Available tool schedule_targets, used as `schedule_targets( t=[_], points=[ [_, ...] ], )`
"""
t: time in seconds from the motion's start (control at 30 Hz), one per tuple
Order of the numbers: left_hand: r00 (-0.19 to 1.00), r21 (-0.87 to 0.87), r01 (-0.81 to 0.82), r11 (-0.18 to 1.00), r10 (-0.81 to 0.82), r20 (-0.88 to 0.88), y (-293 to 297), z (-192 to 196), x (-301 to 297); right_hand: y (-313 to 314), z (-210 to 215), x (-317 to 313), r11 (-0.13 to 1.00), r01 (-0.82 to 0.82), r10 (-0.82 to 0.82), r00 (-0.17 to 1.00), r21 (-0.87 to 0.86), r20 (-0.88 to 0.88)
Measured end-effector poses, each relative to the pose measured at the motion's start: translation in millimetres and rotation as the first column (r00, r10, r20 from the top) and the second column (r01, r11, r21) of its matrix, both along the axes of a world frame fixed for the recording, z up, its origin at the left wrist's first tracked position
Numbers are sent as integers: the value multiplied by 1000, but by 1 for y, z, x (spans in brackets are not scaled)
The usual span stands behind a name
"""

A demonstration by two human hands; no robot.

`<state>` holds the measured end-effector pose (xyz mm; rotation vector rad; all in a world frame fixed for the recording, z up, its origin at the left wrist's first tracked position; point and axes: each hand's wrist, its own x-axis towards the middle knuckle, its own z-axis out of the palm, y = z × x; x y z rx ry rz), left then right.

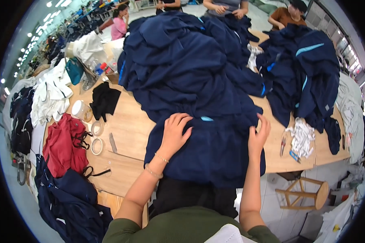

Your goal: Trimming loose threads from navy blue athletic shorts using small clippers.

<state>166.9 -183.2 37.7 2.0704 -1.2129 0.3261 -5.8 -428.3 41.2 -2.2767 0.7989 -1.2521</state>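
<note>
Loosely curled, both hands [175, 130] [259, 137] touch navy cloth [213, 152]; its underside is hidden; any grip I cannot tell.

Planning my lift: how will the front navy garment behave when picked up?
The garment should be floppy, judging by its soft creases. It would probably sag in the middle, being broad cloth. It may drag on the navy pile touching its far side.

No lettering was legible; the pale patch [327, 107] on the navy garment [318, 77] at frame right was too small.
</note>
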Motion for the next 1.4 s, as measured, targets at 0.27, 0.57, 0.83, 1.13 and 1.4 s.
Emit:
schedule_targets(
  t=[0.27, 0.57, 0.83, 1.13, 1.4],
  points=[
    [995, 297, -32, 954, 1, 104, -31, -17, -25, 17, 8, 65, 973, -216, 226, 809, 83, -543],
    [984, 340, 175, 924, -166, -56, 38, 17, -93, 57, 40, -24, 941, -262, 330, 570, 214, -752],
    [970, 365, 222, 904, -166, -179, 55, -3, -108, 73, 19, -18, 967, -228, 240, 646, 116, -724],
    [966, 441, 254, 861, -204, -158, 52, 1, -112, 95, -33, 79, 966, -224, 232, 540, 127, -809],
    [958, 362, 264, 894, -199, -206, 65, 9, -118, 74, -18, 65, 805, -150, 550, 552, 574, -627]
  ],
)
